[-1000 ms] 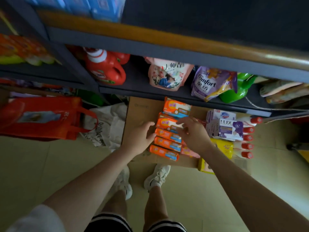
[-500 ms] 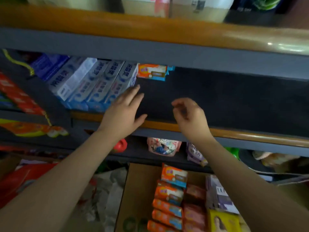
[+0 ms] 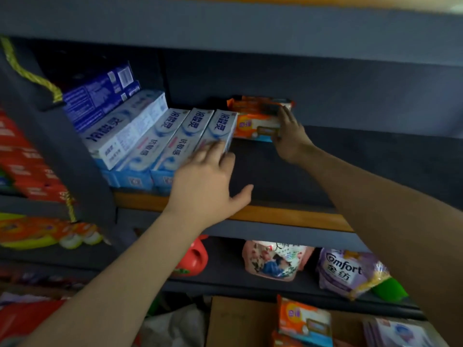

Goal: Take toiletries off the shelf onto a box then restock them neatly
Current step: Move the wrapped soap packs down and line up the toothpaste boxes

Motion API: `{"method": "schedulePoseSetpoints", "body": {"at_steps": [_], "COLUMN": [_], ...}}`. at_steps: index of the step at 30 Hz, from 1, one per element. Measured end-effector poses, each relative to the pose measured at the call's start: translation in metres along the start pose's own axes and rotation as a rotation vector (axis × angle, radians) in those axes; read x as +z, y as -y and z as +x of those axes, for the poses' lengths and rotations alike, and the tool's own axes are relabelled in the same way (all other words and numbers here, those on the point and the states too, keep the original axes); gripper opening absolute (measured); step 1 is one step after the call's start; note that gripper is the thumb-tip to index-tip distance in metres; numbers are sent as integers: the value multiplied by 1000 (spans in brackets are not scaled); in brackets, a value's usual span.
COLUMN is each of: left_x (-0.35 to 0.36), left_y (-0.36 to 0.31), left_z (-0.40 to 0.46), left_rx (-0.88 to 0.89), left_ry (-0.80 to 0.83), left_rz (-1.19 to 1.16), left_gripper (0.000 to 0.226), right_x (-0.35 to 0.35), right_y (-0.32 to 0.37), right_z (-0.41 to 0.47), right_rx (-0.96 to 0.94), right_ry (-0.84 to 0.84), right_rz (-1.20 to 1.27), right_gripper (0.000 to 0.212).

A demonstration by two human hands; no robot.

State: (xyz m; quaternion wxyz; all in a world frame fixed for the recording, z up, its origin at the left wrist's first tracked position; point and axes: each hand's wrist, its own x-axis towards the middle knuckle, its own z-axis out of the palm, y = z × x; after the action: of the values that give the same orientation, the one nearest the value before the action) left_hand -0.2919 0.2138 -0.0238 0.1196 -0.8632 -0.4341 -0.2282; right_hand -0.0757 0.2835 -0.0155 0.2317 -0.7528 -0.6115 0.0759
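Two stacked orange soap packs [image 3: 254,122] sit deep on the dark shelf [image 3: 288,214]. My right hand [image 3: 290,136] grips their right end, fingers curled over the top pack. White and blue toothpaste boxes [image 3: 160,141] lie in a row to the left. My left hand [image 3: 208,186] lies with straight fingers against the rightmost toothpaste box, thumb spread out. Below, a cardboard box [image 3: 238,321] carries more orange soap packs [image 3: 303,321].
A lower shelf holds a red detergent jug [image 3: 195,256], a pink refill pouch [image 3: 275,261] and a purple Comfort pouch [image 3: 348,271]. Red and orange goods [image 3: 27,161] fill the unit on the left. The shelf right of the soap is bare dark board.
Both hands rose from the soap on the cardboard box to the upper shelf. My right hand reached deeper and took hold of the orange soap packs; my left came against the toothpaste boxes.
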Motion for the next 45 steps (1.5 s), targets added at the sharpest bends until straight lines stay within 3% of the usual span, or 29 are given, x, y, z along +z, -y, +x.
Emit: {"method": "schedulePoseSetpoints", "body": {"at_steps": [5,11,15,19,23,25,28,33,37,40,42,45], "left_x": [-2,1,-1,-8,-22,-32,-51,-84,-76,-73,-67,-54], "left_y": [-2,-2,-3,-4,-6,-4,-2,-34,-48,-54,-56,-64], "left_z": [1,2,2,3,6,7,1,-24,-45,-54,-57,-64], "left_rx": [-10,-16,-15,-24,-68,-87,-163,-391,-425,-271,-192,-128], "left_ry": [25,19,49,141,308,267,91,345,338,397,421,451], "left_rz": [14,11,9,24,-12,-173,-564,-1251,-1348,-1200,-1113,-1030], "left_gripper": [68,68,66,67,78,80,71,43,37,42,47,45], "right_x": [2,1,-3,-25,-54,-72,-98,-104,-81,-73,-73,-72], "right_y": [16,17,11,5,13,21,28,20,7,-4,-12,-20], "right_z": [-8,2,-5,-37,-90,-113,-145,-198,-236,-257,-267,-279], "right_rx": [-31,23,69,153,277,263,256,368,521,520,499,476], "right_ry": [-150,-148,-34,59,328,383,357,394,387,282,245,194], "right_rz": [-208,-17,2,270,504,551,670,1202,1425,1215,1026,980], "right_gripper": [56,58,56,58,38,26,31,30,59,43,44,37]}}
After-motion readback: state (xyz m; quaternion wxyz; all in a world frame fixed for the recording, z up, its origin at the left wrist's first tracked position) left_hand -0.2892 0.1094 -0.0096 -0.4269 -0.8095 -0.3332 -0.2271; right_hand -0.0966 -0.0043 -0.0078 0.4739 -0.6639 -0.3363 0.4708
